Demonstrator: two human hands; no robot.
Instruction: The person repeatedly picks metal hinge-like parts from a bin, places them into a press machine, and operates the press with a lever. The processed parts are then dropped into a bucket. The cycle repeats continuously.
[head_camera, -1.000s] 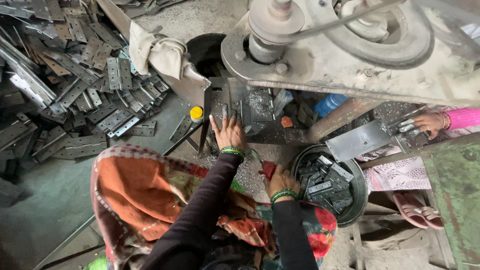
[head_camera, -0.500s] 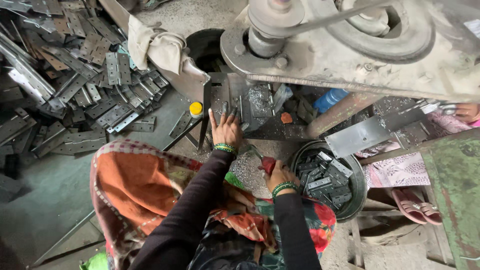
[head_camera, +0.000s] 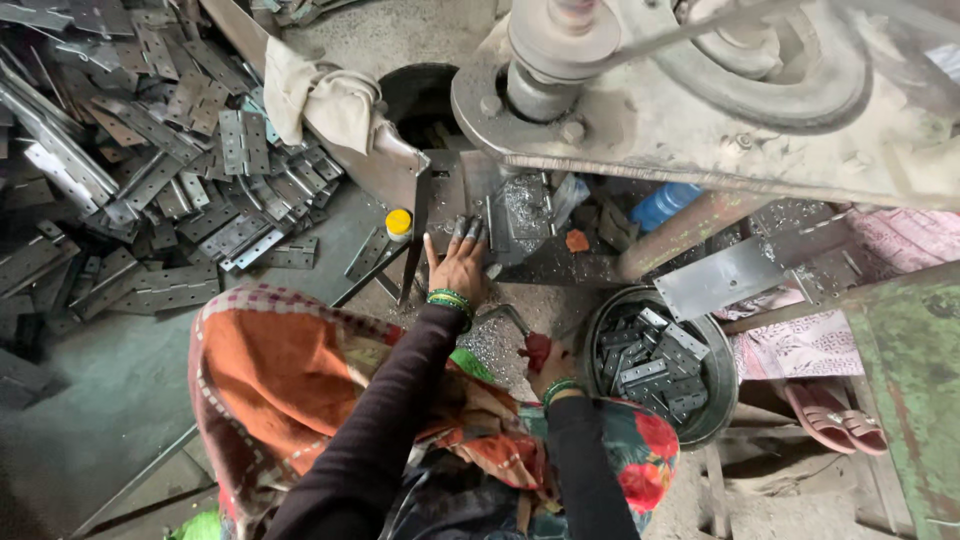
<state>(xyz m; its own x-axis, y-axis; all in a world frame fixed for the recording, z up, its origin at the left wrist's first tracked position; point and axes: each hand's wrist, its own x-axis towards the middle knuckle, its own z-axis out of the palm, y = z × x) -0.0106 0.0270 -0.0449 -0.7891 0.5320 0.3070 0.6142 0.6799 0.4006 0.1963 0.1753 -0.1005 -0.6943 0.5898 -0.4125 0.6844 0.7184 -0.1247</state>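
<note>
My left hand (head_camera: 458, 264), with green bangles at the wrist, reaches forward to the bed of a heavy metal press (head_camera: 700, 110). Its fingertips hold a grey hinge plate (head_camera: 500, 225) flat against the bed. My right hand (head_camera: 550, 370) stays low near my lap, closed around a small red object (head_camera: 535, 349) beside a round metal bowl (head_camera: 723, 395). The bowl holds several punched hinge plates (head_camera: 650, 365). Metal shavings (head_camera: 495, 345) lie between my two hands.
A large pile of hinge plates (head_camera: 180, 190) covers the floor at left. A beige cloth (head_camera: 320, 100) hangs over a slanted bar. A yellow-capped bottle (head_camera: 398, 222), a blue bottle (head_camera: 665, 203), a flat steel plate (head_camera: 740, 275), pink sandals (head_camera: 830, 415) and a green surface (head_camera: 915, 380) surround the press.
Another person's hand in a pink sleeve at the right has gone out of view. My right hand drew back from the bowl's edge. My left hand stayed at the press bed.
</note>
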